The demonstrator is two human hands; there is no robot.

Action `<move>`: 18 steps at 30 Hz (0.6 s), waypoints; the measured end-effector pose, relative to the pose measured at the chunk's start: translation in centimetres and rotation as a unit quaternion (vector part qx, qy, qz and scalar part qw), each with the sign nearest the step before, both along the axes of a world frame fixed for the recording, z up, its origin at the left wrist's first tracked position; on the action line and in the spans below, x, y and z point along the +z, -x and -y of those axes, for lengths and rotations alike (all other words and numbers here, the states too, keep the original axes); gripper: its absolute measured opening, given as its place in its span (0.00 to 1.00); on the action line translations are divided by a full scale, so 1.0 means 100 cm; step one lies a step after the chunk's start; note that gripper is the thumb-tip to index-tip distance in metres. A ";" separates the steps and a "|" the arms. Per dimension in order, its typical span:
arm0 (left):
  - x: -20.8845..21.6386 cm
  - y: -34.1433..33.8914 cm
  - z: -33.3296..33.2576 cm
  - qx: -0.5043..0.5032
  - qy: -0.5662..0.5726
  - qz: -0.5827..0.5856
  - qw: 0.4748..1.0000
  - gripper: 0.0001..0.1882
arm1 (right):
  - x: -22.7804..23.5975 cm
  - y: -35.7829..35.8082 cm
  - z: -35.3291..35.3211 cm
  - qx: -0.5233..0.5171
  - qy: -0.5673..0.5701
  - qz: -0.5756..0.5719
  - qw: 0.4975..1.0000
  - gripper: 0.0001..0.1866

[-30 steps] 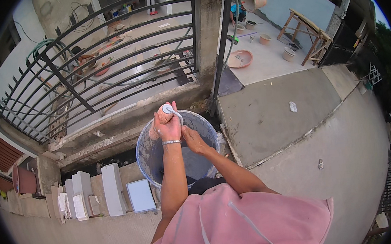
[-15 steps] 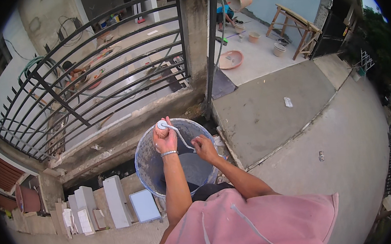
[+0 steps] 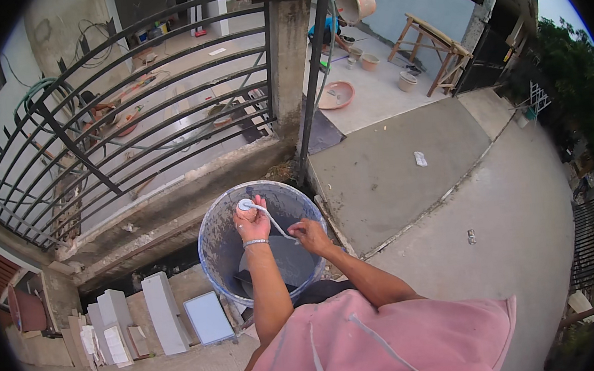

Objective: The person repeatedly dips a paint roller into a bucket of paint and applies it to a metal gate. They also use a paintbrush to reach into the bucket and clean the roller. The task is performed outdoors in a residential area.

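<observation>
Over a big round bucket (image 3: 214,262), my left hand (image 3: 258,225) is closed around the pinkish, white-capped head of what looks like a paint roller (image 3: 246,204). A bent whitish rod (image 3: 275,224) runs from that cap toward the right. My right hand (image 3: 311,237) pinches the rod's far end, and its fingers hide whether a handle is there. Greyish liquid (image 3: 292,259) lies in the bucket, whose inner wall is smeared and stained. Dark material shows low inside the bucket beside my left forearm.
A black metal fence (image 3: 164,91) on a low wall rises beyond the bucket. Grey blocks (image 3: 164,311) and a pale blue rectangular lid or panel (image 3: 208,317) lie at left. Fresh-looking concrete (image 3: 400,170) spreads at right. Farther off are a pink basin (image 3: 336,95), a wooden trestle (image 3: 433,49) and a crouching person (image 3: 327,31).
The view has shifted slightly, so the surroundings sit a little farther left. Both hands keep their hold on the roller and its rod with hardly any movement.
</observation>
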State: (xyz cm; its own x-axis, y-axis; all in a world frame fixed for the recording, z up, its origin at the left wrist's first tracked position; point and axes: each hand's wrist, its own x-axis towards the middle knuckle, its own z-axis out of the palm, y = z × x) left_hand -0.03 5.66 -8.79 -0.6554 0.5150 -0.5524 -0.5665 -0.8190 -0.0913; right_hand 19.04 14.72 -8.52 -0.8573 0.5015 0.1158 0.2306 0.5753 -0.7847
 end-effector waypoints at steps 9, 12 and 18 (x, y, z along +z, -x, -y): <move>0.017 -0.037 0.027 -0.162 0.123 -0.102 0.974 0.48 | 0.000 -0.005 0.016 -0.012 0.017 0.028 0.999 0.06; 0.012 -0.048 0.033 -0.216 0.158 -0.127 0.955 0.55 | 0.002 0.003 0.021 -0.004 0.017 0.018 1.000 0.06; -0.033 -0.069 0.027 -0.148 0.246 -0.229 0.930 0.44 | 0.009 0.000 0.038 -0.006 0.091 -0.021 0.996 0.09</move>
State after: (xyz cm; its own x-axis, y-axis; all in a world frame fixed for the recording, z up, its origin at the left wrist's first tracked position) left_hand 6.85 2.96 -12.12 -0.7501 0.4689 -0.4663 -0.6607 -0.5008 0.5591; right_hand 19.02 10.88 -7.64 -0.8479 0.5269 0.0583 0.2007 0.4209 -0.8846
